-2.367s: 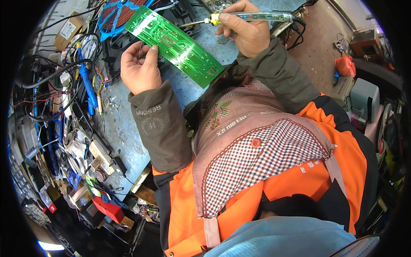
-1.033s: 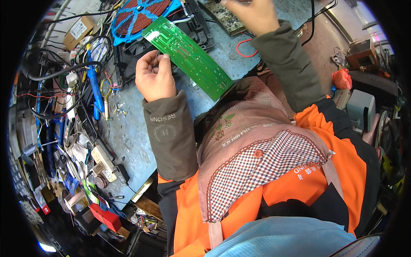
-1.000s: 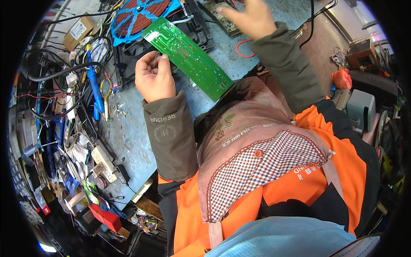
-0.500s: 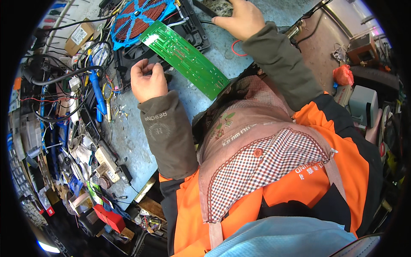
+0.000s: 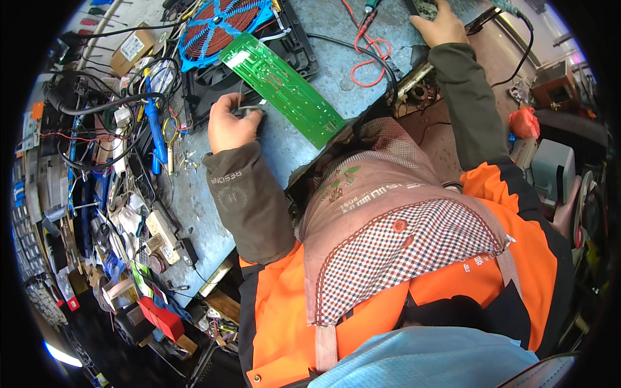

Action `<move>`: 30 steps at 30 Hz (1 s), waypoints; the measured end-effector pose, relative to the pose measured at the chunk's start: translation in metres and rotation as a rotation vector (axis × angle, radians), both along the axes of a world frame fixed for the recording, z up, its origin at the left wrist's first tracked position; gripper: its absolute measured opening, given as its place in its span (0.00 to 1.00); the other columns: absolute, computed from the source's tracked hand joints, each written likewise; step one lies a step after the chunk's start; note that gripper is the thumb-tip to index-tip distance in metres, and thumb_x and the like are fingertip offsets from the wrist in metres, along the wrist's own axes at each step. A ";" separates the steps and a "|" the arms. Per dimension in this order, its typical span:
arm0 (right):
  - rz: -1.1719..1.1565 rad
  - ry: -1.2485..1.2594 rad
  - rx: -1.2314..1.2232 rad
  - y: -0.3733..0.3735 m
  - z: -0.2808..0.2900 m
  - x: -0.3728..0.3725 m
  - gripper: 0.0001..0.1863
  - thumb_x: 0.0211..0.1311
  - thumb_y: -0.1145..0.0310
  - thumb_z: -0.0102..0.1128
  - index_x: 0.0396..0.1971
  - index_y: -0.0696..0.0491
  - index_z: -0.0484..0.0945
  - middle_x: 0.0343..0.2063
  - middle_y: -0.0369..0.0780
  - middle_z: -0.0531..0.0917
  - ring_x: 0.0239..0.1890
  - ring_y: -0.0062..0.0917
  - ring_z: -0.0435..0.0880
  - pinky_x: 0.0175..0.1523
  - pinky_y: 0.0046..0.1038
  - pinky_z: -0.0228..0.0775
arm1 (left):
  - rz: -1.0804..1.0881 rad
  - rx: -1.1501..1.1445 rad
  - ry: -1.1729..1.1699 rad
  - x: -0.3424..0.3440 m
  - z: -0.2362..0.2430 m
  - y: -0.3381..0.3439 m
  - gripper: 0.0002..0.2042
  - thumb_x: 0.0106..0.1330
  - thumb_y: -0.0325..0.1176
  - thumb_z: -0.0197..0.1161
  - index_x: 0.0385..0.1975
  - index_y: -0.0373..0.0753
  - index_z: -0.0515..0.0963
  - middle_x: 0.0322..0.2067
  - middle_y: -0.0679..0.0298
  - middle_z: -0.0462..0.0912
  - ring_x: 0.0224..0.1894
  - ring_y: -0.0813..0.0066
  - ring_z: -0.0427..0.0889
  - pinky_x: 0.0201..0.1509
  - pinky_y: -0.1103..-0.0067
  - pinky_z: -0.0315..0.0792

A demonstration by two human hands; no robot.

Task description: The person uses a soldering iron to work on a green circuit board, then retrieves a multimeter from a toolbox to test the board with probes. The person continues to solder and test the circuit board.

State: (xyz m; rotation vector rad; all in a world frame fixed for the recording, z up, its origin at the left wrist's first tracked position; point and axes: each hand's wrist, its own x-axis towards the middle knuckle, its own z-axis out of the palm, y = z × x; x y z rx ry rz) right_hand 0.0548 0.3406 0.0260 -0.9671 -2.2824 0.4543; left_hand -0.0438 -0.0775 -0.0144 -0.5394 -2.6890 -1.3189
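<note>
A long green circuit board (image 5: 281,90) lies diagonally, partly over a black plastic housing (image 5: 299,58) with a blue-framed copper coil (image 5: 217,26). My left hand (image 5: 234,126) is beside the board's lower-left edge, fingers curled round a thin grey wire (image 5: 240,94); what lies under the thumb is unclear. My right hand (image 5: 443,26) reaches to the bench's back right, thumb out and fingers bent over a dark speckled object (image 5: 424,9), largely hidden. Right of it is a translucent-handled tool (image 5: 504,9) on a black cord. Red leads (image 5: 369,55) loop on the blue bench (image 5: 200,239).
Tangled cables (image 5: 90,103), a blue tool (image 5: 155,139), a power strip (image 5: 162,236) and a cardboard box (image 5: 126,52) crowd the left side. A red box (image 5: 162,317) sits lower left. At right are a grey machine (image 5: 550,165), a brown box (image 5: 553,84) and a red bag (image 5: 524,123).
My right hand has let go of the soldering iron it held earlier and moved up and right. My left hand has dropped slightly away from the board's edge. Red leads have come into sight.
</note>
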 end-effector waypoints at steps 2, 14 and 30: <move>0.032 0.045 0.114 0.019 -0.027 -0.009 0.39 0.50 0.53 0.73 0.63 0.51 0.74 0.47 0.52 0.86 0.52 0.48 0.84 0.58 0.46 0.76 | 0.015 0.114 -0.176 0.006 0.013 0.004 0.16 0.53 0.27 0.73 0.43 0.32 0.83 0.33 0.65 0.84 0.33 0.78 0.79 0.41 0.78 0.76; 1.226 0.261 -0.098 -0.121 -0.101 0.113 0.10 0.54 0.72 0.73 0.36 0.57 0.86 0.30 0.42 0.86 0.32 0.32 0.85 0.37 0.31 0.78 | 0.393 0.045 0.041 0.014 0.001 -0.065 0.25 0.58 0.41 0.80 0.47 0.30 0.79 0.43 0.60 0.83 0.37 0.74 0.79 0.43 0.77 0.76; 1.018 -0.129 -1.321 -0.159 -0.256 0.002 0.21 0.78 0.65 0.48 0.64 0.59 0.72 0.60 0.49 0.80 0.51 0.49 0.87 0.52 0.44 0.86 | -0.192 0.367 -0.951 0.195 -0.064 -0.053 0.17 0.72 0.26 0.65 0.59 0.31 0.77 0.48 0.59 0.85 0.47 0.75 0.83 0.54 0.79 0.76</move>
